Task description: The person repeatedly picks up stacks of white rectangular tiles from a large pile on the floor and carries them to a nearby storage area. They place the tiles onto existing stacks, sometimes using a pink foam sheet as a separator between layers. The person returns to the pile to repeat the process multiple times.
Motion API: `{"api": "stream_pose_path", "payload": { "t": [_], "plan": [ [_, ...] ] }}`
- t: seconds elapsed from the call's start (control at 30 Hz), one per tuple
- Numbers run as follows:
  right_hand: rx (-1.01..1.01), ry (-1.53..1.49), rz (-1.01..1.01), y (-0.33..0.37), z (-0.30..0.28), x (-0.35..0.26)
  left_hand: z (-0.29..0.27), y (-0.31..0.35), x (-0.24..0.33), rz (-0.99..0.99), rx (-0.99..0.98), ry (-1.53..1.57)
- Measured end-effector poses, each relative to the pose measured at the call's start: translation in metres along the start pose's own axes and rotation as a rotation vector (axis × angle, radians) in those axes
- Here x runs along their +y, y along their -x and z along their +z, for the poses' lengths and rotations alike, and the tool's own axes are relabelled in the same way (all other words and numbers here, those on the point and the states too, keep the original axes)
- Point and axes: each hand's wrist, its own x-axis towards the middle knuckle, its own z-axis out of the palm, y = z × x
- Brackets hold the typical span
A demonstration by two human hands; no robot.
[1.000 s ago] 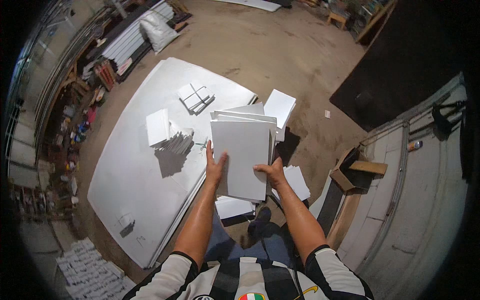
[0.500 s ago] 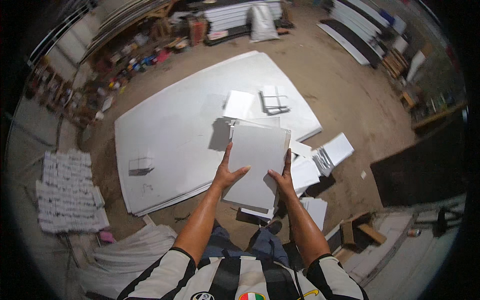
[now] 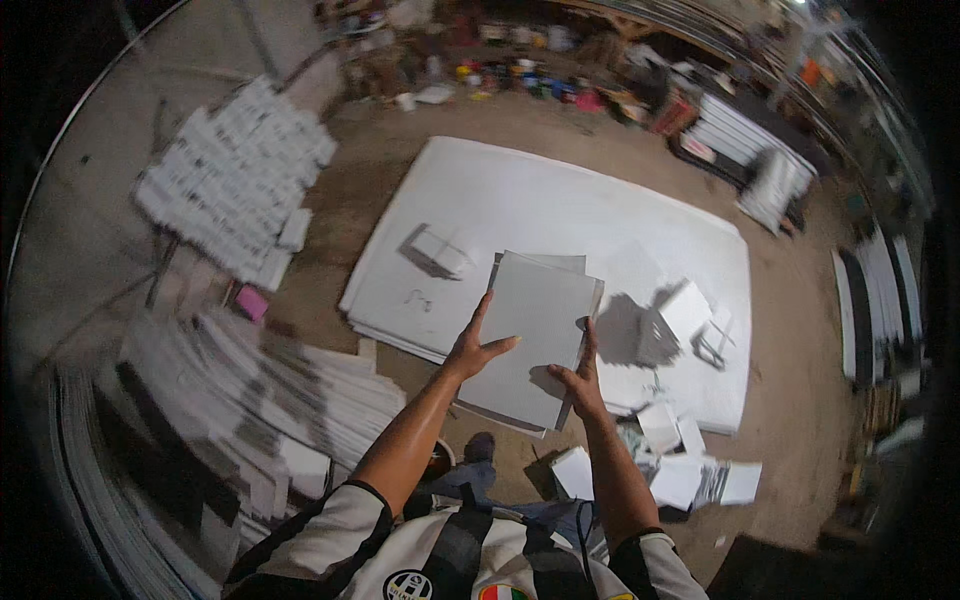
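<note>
A small stack of grey-white rectangular sheets [image 3: 537,335] is held out in front of my body, its edges slightly uneven. My left hand [image 3: 478,352] grips the left edge, thumb resting on top and the other fingers along the side. On the opposite edge my right hand [image 3: 582,378] clasps it the same way, with its thumb on the upper face. Beneath the stack spreads a pile of large white panels [image 3: 560,190] on the floor. A pile of white rectangular pieces [image 3: 684,312] stands on the panels to the right, beside a thin metal frame [image 3: 712,345].
Another small white bundle [image 3: 437,248] lies on the panels' left part. Loose white pieces [image 3: 685,480] litter the floor at right front. Long stacked strips [image 3: 270,390] are at left, below a white stack [image 3: 240,175]. Colourful containers [image 3: 540,80] line the far side.
My view and body have turned left, so the large panels now sit further right in view. Both hands keep their grip on the sheets, carried along with the turn.
</note>
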Motion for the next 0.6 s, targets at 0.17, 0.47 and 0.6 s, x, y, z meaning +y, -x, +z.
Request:
{"api": "stream_pose_path", "payload": {
  "t": [0.17,0.47,0.6],
  "plan": [
    [-0.240,-0.089,0.011,-0.061,0.109,0.007,-0.104,0.034,-0.037,-0.046,0.248,0.170],
    [-0.632,-0.015,-0.099,-0.138,0.245,0.017,-0.212,0.087,-0.068,-0.104,0.593,0.135],
    [-0.723,0.044,-0.145,-0.181,0.301,0.038,-0.255,0.085,-0.080,-0.113,0.730,0.068]
  ]
}}
